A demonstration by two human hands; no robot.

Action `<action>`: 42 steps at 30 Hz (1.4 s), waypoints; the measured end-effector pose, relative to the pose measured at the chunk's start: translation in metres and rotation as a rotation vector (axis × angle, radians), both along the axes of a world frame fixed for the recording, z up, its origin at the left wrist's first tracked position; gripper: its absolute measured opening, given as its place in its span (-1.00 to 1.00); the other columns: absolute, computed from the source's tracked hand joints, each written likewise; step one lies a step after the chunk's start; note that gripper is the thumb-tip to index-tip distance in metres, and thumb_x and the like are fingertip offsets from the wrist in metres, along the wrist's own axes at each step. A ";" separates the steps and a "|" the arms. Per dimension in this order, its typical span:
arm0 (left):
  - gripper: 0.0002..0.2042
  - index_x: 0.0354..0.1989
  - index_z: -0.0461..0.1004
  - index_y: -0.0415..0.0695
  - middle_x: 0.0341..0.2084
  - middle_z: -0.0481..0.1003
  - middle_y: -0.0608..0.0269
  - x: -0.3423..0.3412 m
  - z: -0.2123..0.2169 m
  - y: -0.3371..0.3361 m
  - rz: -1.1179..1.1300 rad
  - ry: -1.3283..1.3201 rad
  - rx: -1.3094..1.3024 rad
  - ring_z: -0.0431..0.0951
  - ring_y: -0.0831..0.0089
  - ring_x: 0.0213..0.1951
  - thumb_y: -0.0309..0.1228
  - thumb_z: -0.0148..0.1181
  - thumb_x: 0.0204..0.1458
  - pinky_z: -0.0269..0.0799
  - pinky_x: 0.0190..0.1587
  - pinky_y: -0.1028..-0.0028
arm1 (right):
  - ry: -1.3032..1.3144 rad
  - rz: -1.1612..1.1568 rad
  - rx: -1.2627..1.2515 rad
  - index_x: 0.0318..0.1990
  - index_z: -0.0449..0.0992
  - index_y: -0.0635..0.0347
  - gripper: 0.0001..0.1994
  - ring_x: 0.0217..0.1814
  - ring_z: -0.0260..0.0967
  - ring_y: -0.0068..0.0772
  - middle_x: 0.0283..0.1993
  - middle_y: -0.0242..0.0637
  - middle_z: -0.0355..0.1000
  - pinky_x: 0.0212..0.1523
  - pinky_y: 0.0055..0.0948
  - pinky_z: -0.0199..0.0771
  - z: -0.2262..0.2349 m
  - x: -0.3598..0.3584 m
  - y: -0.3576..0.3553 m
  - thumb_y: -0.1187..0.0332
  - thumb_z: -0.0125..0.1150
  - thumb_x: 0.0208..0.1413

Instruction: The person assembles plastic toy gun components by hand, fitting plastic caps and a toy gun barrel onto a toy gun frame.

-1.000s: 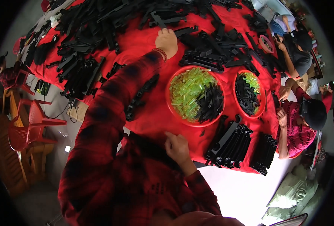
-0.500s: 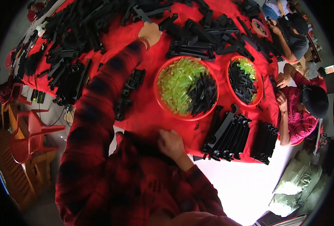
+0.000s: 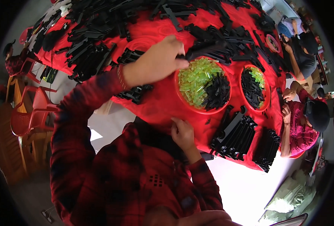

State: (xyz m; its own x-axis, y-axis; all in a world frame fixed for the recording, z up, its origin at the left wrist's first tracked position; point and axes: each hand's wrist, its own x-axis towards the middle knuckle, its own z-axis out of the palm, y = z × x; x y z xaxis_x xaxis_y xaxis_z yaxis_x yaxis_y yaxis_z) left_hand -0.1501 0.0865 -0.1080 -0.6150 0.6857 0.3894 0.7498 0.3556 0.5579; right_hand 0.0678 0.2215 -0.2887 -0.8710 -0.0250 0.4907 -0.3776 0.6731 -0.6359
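Observation:
My left hand [image 3: 153, 62] is closed over the table, left of a red bowl's rim [image 3: 179, 94]. A dark end shows between its thumb and fingers. It looks like a long black plastic part [image 3: 210, 51], which blends with the black parts behind it. My right hand [image 3: 183, 135] rests near the table's front edge, its fingers loosely bent and apart, with nothing visible in them. The bowl holds yellow-green clear plastic pieces [image 3: 191, 81] and short black strips [image 3: 216, 92].
A second red bowl [image 3: 268, 94] with similar contents stands to the right. Rows of black parts [image 3: 235, 135] lie at the front right; heaps of black parts [image 3: 99, 22] cover the far side. Co-workers sit at right, one in a pink shirt [image 3: 301, 135]. A red chair [image 3: 35, 111] stands left.
My left hand has come back from the far heap toward me and the bowl, now closed. My right hand stays near the table edge. The whole view has shifted slightly.

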 end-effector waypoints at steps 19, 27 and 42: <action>-0.72 -0.23 0.44 -0.17 -0.37 0.37 0.19 0.227 -0.108 -0.054 0.073 0.090 -0.039 0.49 0.23 -0.35 -0.45 0.35 -0.12 0.47 -0.38 0.32 | -0.518 -0.087 -0.985 -0.06 0.36 0.27 -0.77 -0.36 0.29 -0.65 -0.32 -0.41 0.36 -0.35 -0.58 0.33 0.051 0.047 -0.034 0.27 0.07 0.35; -0.71 0.00 0.44 -0.24 -0.26 0.42 0.06 0.234 -0.114 -0.076 0.159 -0.364 0.310 0.55 0.22 -0.29 -0.33 0.17 0.20 0.46 -0.25 0.36 | -0.535 0.048 -0.997 0.03 0.41 0.26 -0.72 -0.28 0.32 -0.64 -0.23 -0.41 0.43 -0.25 -0.60 0.35 0.045 0.074 -0.024 0.24 0.07 0.36; -0.53 0.18 0.38 -0.26 -0.06 0.45 0.34 0.213 -0.147 -0.065 -0.100 -1.324 0.558 0.38 0.59 0.00 -0.09 -0.09 0.35 0.27 0.12 0.50 | -0.643 0.061 -0.890 -0.01 0.41 0.28 -0.70 -0.28 0.30 -0.74 -0.22 -0.45 0.43 -0.29 -0.67 0.34 0.050 0.077 -0.034 0.26 0.22 0.27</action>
